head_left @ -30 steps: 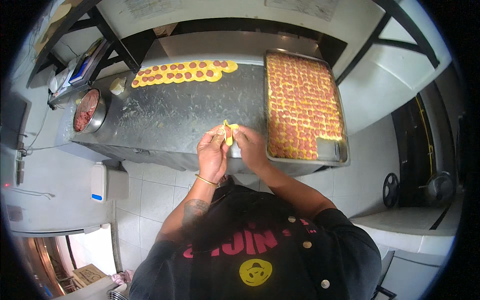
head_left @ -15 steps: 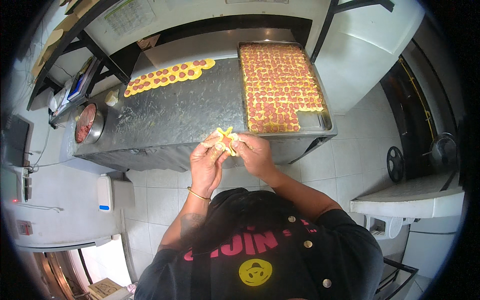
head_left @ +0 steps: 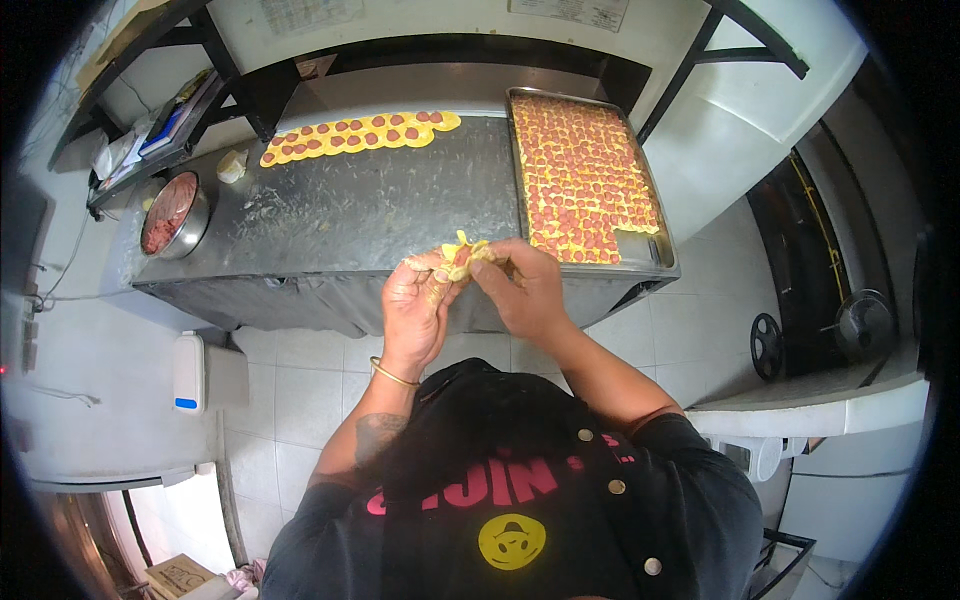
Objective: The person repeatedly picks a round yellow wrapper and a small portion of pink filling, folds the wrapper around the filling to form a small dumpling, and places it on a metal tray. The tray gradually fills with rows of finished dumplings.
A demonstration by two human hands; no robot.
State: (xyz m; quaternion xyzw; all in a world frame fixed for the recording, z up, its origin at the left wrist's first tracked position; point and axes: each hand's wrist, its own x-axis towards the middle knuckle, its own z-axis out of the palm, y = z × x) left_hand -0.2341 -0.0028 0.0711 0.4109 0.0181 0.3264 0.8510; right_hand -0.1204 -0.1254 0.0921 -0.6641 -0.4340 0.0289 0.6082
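Between both hands, in front of the table's near edge, I hold a small yellow dumpling (head_left: 461, 256) with reddish meat filling at its centre. My left hand (head_left: 415, 305) pinches it from the left, and my right hand (head_left: 522, 285) pinches its right side. Folded dough edges stick up between the fingertips. At the back of the table lie rows of yellow dough rounds (head_left: 360, 133) topped with pinkish meat. On the right stands a metal tray (head_left: 645, 250) filled with rows of finished dumplings (head_left: 580, 170), with a bare corner at its near right.
A metal bowl of minced meat (head_left: 173, 215) stands at the left end of the dark, flour-smeared table (head_left: 330, 215). Behind it lies a small whitish lump (head_left: 232, 166). A white bin (head_left: 190, 372) is on the floor at left. A shelf (head_left: 190, 120) overhangs the table's left end.
The dumpling's edges have drawn in closer around the filling. My right fingers have shifted over its top. The view has turned slightly, so the table sits a little differently.
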